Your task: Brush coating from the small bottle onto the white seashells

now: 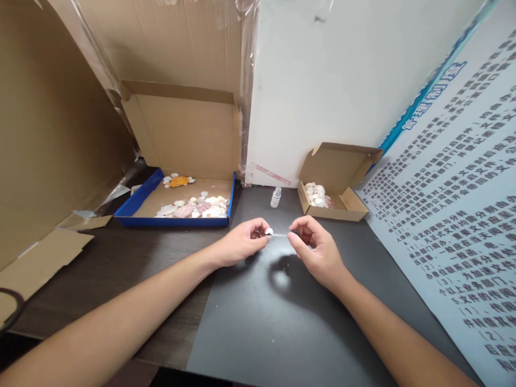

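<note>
Nearest, the person's forearms reached in over the smooth dark grey mat. The left hand had thumb and fingers drawn into a close pinch on a small, rounded white piece, probably shell. The right hand had a short black cap gripped between thumb and fingertips, parted only by the cap itself; a thin, pale, translucent applicator stem ran nearly level from it to the white piece. Whether its tip touched was too fine to tell.

The step looked like dabbing liquid on, and doing it well called for a light hold at the piece's edge, leaving the working face free, a steady right wrist, and short strokes with little liquid, lest it run onto the fingertips.

The white piece was held above the mat, between the hands; it looked bright and smooth, mostly covered by the left fingertips, with a dark spot at its lower edge.

Beyond stood a small clear bottle with a white label, seemingly uncapped. Farther back, a shallow blue-walled cardboard box held mixed pale shells and an orange one ringed with white; rightward, a smaller brown cardboard box held piled white shells.
</note>
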`<act>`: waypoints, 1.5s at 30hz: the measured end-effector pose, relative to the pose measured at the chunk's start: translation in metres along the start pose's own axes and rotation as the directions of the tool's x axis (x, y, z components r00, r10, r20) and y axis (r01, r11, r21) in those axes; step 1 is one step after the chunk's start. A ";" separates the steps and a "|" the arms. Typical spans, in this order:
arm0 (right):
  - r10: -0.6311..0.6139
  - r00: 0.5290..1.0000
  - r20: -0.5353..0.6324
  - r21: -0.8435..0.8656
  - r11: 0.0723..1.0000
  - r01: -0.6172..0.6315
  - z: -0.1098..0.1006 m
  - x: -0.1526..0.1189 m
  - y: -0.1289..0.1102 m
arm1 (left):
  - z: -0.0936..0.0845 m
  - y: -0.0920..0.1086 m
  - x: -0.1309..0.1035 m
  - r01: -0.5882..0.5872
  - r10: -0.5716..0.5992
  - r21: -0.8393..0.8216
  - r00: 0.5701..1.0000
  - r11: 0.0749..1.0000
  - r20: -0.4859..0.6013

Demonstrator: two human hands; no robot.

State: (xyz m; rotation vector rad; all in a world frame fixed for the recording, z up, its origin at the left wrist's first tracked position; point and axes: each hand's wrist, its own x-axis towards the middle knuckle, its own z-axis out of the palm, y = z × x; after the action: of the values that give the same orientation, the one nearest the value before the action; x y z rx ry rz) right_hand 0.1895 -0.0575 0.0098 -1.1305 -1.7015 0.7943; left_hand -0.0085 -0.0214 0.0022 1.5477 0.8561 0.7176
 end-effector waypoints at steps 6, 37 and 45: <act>0.004 0.996 -0.090 -0.094 0.995 -0.013 -0.001 0.002 -0.001 | 0.001 0.002 -0.001 0.008 -0.008 -0.025 1.000 1.000 -0.009; -0.027 0.999 -0.025 0.040 0.999 0.028 -0.001 -0.002 -0.002 | -0.001 0.009 -0.002 0.070 -0.074 -0.115 0.997 0.991 -0.035; -0.023 0.991 -0.132 -0.100 0.995 0.009 -0.001 0.002 -0.004 | -0.001 0.009 -0.001 0.062 -0.068 -0.124 0.996 0.990 -0.051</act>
State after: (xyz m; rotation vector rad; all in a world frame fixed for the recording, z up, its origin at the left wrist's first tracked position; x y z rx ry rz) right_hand 0.1891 -0.0576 0.0143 -1.2084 -1.6506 0.6162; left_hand -0.0092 -0.0223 0.0110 1.3908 0.8831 0.7541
